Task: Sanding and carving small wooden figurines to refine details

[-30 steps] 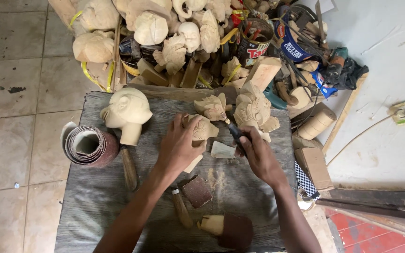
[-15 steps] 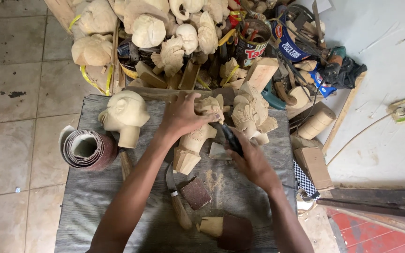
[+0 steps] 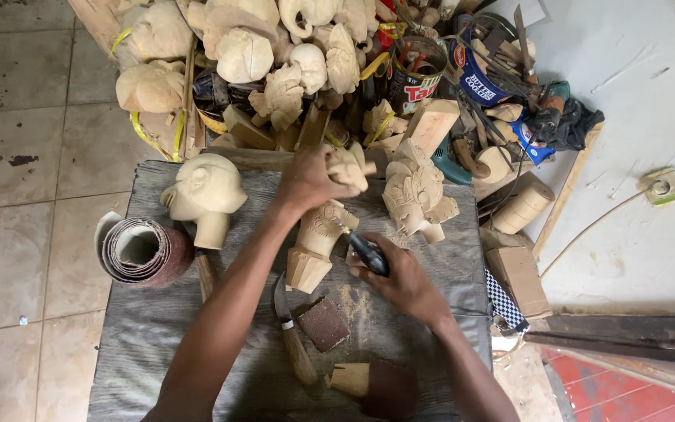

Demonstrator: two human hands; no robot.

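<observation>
Carving tool against a hand-held figure, my fingers close to the tip.

My left hand clamps the pale carved wooden figure upright on the grey cloth-covered bench; my right hand is closed around the dark-handled carving tool, tip at the figure. I judge a slip could gouge it or my holding fingers. Behind, a round tin can holds tools.

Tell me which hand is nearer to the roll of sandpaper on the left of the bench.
Left. The left hand grips the top of the carving, toward the sandpaper roll; the right hand, holding the dark-handled tool, lies farther off.
</observation>
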